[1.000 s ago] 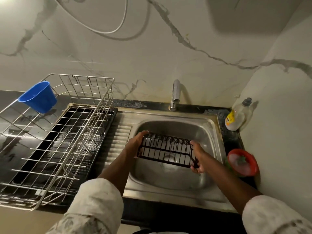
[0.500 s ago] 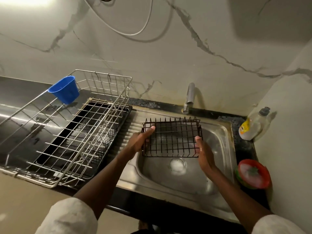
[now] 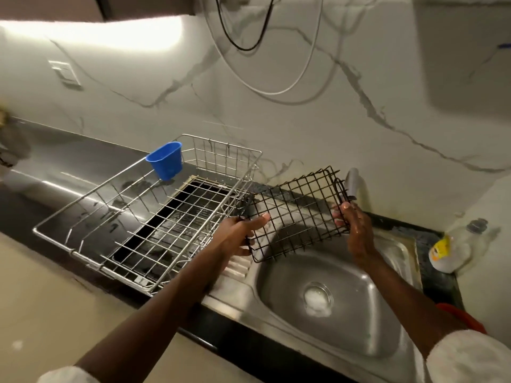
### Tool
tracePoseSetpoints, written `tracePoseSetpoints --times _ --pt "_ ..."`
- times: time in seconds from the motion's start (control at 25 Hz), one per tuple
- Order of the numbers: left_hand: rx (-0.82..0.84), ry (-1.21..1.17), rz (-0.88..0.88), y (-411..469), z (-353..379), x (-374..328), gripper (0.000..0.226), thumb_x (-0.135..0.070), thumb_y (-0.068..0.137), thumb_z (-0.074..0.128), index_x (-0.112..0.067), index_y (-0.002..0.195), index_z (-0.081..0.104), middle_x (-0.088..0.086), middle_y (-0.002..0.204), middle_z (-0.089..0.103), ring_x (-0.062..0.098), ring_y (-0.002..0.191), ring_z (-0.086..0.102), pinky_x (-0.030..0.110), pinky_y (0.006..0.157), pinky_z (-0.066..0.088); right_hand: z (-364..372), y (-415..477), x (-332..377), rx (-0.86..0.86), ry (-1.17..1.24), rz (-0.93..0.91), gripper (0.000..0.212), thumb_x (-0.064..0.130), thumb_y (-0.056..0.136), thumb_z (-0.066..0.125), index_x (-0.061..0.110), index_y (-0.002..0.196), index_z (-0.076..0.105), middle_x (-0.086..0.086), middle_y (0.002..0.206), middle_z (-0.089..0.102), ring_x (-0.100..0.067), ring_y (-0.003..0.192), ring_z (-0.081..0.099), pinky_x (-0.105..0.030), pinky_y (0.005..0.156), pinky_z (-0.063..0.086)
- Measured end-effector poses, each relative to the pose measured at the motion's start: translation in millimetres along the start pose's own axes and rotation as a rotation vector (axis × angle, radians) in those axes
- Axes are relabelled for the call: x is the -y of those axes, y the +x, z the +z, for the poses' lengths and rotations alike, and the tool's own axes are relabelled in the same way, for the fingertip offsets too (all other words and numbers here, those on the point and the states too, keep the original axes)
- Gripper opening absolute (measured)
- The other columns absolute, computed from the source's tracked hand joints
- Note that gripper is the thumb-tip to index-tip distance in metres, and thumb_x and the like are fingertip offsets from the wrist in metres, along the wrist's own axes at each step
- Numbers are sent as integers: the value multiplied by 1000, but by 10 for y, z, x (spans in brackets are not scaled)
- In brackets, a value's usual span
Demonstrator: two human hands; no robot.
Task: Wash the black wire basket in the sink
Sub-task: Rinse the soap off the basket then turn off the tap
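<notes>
A white marble wall point(image 3: 290, 128) with grey veins is seen across the back, from 9 to 3 o'clock. At 11 o'clock a bright band of light point(image 3: 96, 34) is cast on it from under a dark cupboard point(image 3: 143, 6). A white switch point(image 3: 65, 73) is set at 10 o'clock. A black cable point(image 3: 243, 48) and a white cable point(image 3: 273, 93) are hung in loops at 12 o'clock. A dark glossy counter point(image 3: 63, 164) is laid at 9 o'clock, and a pale beige surface point(image 3: 49, 313) is shown at 7 o'clock.
</notes>
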State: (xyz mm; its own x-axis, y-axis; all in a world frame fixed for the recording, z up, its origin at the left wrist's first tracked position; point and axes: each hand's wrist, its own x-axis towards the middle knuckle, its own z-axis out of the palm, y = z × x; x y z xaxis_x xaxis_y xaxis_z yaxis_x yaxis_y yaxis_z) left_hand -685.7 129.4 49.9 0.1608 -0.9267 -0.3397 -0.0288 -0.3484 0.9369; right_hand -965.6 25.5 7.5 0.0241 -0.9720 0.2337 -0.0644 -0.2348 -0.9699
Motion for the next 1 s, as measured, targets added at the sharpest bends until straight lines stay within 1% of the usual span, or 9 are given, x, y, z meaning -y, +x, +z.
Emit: tracePoseSetpoints --times 0.08,0.12,0.24,0.32,0.44,0.56,0.64,0.84,1.0 --pt "-10 -41 20 -37 -77 -46 75 -69 60 85 -15 110 73 9 101 68 23 84 65 38 67 59 111 99 171 3 39 -10 63 71 85 57 13 109 67 -4 90 67 -17 82 60 -30 71 54" --pt "-16 -65 18 -46 -118 -70 79 -70 58 86 -14 112 73 9 101 68 22 83 64 37 67 57 175 142 259 5 63 -17 53 69 85 59 21 105 70 -3 91 68 -19 84 61 -32 72 54" --pt "-52 -119 11 -113 -290 -176 95 -73 51 88 -11 120 68 14 111 72 29 95 71 46 80 62 411 300 464 4 120 -49 29 62 89 61 38 100 75 -3 91 69 -31 89 60 -48 80 47" --pt "-77 -141 15 -176 -432 -232 98 -73 52 88 -9 122 64 13 103 73 31 93 73 50 80 62 572 372 568 20 135 -79 33 65 87 62 40 105 75 -3 91 69 -32 90 59 -47 81 46" --pt "-114 -192 37 -306 -645 -305 98 -66 61 87 -5 129 54 12 105 71 27 91 73 41 69 63 811 400 706 53 160 -108 47 71 81 64 34 109 75 -5 92 68 -30 89 59 -42 77 47" --pt "-156 -201 54 -392 -877 -335 126 -74 45 89 -5 142 46 18 124 63 33 105 69 48 79 62 1088 402 785 73 188 -125 48 68 82 66 29 109 76 -5 90 69 -30 87 59 -41 76 48" --pt "-192 -214 70 -454 -1038 -363 132 -76 41 89 -7 144 44 18 126 62 34 107 68 52 84 61 1284 422 826 90 205 -125 46 64 84 67 25 109 75 -3 89 71 -31 87 60 -38 75 50" --pt "-244 -238 71 -563 -1453 -406 133 -77 41 88 -7 145 43 20 128 62 36 106 67 51 82 61 1837 533 932 125 208 -101 42 53 85 63 20 109 73 -5 89 73 -27 87 66 -34 73 54" --pt "-279 -268 54 -535 -1775 -438 100 -65 63 85 -6 137 52 17 125 64 32 104 68 51 86 60 2266 705 969 195 200 -86 43 53 85 63 18 108 73 -14 93 71 -27 84 65 -33 72 54"
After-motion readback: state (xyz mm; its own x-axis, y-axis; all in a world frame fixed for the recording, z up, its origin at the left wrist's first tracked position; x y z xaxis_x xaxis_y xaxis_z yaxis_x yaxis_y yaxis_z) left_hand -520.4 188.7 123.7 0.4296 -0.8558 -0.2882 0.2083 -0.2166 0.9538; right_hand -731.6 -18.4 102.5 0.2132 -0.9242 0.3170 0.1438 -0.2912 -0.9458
